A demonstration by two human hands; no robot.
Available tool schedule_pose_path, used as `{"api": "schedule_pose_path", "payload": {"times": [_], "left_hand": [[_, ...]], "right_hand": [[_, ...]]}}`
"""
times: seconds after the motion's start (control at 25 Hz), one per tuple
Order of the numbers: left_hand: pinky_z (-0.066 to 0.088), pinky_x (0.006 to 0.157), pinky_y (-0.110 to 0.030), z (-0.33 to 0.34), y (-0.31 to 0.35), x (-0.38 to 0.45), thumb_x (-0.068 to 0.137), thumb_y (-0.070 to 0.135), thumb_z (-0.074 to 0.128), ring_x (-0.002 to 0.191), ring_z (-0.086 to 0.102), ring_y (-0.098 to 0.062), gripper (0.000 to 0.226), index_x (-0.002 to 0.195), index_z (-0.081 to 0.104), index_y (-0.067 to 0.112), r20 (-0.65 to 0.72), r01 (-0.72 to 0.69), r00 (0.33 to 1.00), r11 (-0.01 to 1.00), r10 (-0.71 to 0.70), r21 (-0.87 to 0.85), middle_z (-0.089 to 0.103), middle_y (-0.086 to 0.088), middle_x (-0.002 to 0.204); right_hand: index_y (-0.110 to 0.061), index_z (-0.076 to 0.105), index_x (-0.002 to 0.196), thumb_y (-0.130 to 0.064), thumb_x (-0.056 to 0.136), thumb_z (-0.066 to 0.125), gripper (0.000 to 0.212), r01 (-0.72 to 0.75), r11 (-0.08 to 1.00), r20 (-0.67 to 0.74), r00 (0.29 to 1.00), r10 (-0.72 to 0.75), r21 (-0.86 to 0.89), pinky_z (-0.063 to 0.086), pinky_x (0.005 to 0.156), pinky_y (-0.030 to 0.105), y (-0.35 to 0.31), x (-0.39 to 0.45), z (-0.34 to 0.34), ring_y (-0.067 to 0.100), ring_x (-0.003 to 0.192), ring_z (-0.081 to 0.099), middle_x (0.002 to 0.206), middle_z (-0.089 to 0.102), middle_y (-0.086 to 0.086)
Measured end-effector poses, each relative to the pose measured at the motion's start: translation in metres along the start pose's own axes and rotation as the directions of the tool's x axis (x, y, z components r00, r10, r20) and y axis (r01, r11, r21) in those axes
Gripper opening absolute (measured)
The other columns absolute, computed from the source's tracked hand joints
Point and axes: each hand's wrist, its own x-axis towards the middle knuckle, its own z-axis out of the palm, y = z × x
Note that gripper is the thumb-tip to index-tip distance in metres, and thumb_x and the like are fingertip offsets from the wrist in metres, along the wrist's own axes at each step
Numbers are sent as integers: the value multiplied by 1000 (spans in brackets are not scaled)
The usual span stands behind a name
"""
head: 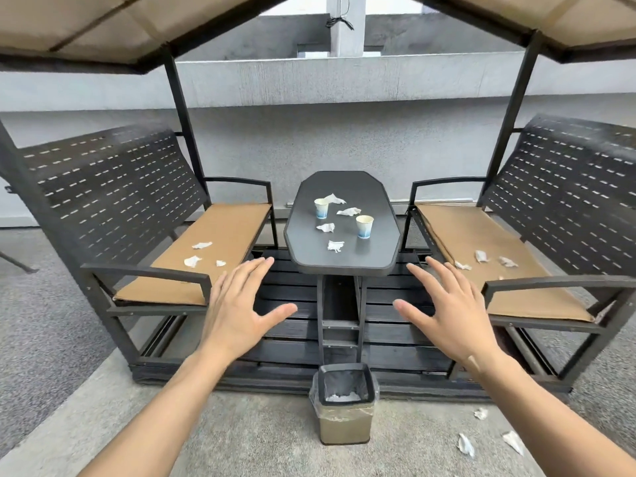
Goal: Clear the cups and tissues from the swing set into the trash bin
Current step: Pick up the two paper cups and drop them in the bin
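You're at the start: left hand (237,311) and right hand (447,311) hover empty, fingers spread. Two white-and-blue paper cups (364,226) and crumpled white tissues (335,245) sit mid-table on the dark octagonal table (344,266); the lined trash bin (345,404) waits below its near edge. Reach forward next, I'd say.

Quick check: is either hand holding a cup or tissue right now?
Nothing is held. The left hand and right hand are both open with fingers spread, in the air short of the table; both cups stand untouched on it.
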Motion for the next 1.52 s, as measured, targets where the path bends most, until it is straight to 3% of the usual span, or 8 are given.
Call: {"api": "schedule_pose_path", "payload": {"times": [0.2, 0.4, 0.56, 0.8, 1.16, 1.36, 1.52], "left_hand": [[16, 117, -37, 61, -12, 73, 77, 78, 45, 136, 29, -6, 80, 144, 31, 36, 19, 29, 999, 1000, -29, -10, 35, 18, 147], [15, 112, -31, 120, -10, 160, 76, 75, 53, 135, 26, -7, 83, 145, 30, 37, 42, 111, 993, 992, -109, -52, 32, 17, 149], [19, 115, -36, 163, -9, 214, 73, 78, 48, 135, 27, -7, 86, 146, 29, 37, 59, 126, 991, 991, -123, -44, 31, 17, 150], [7, 112, -27, 213, -26, 268, 72, 82, 38, 139, 22, -4, 84, 146, 29, 42, 117, 104, 987, 994, -106, 23, 27, 19, 152], [13, 118, -42, 278, -97, 343, 68, 90, 30, 142, 18, -7, 89, 145, 27, 45, 186, 92, 977, 993, -104, 73, 25, 16, 154], [2, 120, -41, 313, -159, 400, 69, 89, 30, 146, 10, -11, 90, 147, 18, 46, 253, 6, 966, 985, -50, 174, 18, 13, 158], [3, 119, -41, 345, -201, 445, 69, 89, 30, 145, 13, -12, 91, 148, 17, 45, 290, -36, 957, 986, -14, 166, 20, 11, 157]], "right_hand": [[-43, 34, 140, -78, 79, 36, 70, 11, 999, -15, 1000, -10, 50, 28, 112, 48, 33, 86, 51, 20, 141, 23, 152, 31, -6], [-40, 36, 140, -73, 81, 44, 68, 26, 995, 19, 999, -28, 101, 30, 109, 46, 74, 179, 91, 19, 140, 25, 152, 32, -6], [-40, 36, 140, -76, 80, 37, 70, 46, 993, 52, 997, -52, 109, 32, 107, 47, 105, 242, 119, 20, 139, 26, 150, 35, -5], [-40, 34, 141, -79, 78, 28, 75, 41, 997, 93, 995, -47, 66, 28, 111, 50, 129, 298, 161, 22, 143, 22, 152, 33, -4], [-40, 32, 142, -80, 79, 29, 74, 24, 1000, 143, 990, -22, -14, 24, 113, 51, 128, 372, 227, 24, 144, 19, 152, 33, -3], [-40, 31, 141, -81, 78, 26, 75, -6, 995, 159, 987, 21, -96, 26, 111, 52, 109, 422, 273, 26, 142, 24, 149, 37, -2], [-39, 33, 139, -80, 78, 30, 73, -72, 987, 149, 985, 93, -141, 29, 109, 52, 95, 452, 306, 27, 141, 26, 149, 38, -2]]}}
